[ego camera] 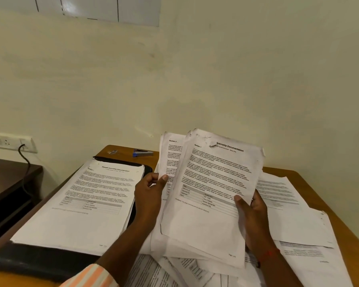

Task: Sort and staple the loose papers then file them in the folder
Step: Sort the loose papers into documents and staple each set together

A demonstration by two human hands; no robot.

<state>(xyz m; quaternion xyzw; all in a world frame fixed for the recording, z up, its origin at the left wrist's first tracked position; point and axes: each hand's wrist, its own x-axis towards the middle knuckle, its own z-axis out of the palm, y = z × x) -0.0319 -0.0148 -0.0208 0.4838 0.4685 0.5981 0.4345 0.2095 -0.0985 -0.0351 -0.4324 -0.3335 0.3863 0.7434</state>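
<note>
Sorting in hand — holding a sheaf of printed pages (211,183) raised off the worktop (123,154), front page headed "Internship Documentation", Section 1. Pinching its left edge with the left hand (149,191), thumb on the face and fingers (148,180) curled behind. Gripping the lower right edge with the right hand (252,216), thumb in front, the other fingers hidden behind the paper. Fanned out at the back, just above the left fingers, a Section 4 page (171,154).

To do this step well:
- Read section headings and page numbers before shifting any sheet.
- Slide one page at a time with the thumbs.
- Keep the pinch light to spare the ragged top edge.
- Once in order, tap the bottom edge on the worktop to square up.

Probably next: reach for the stapler (142,153) — beyond the left fingers, near the far edge. After stapling, lay the set on the filed stack (87,199) in the open black folder (39,259), left of the left fingers. Plenty left to sort, judging by the loose sheets (298,220) spread under and right of the right fingers.
</note>
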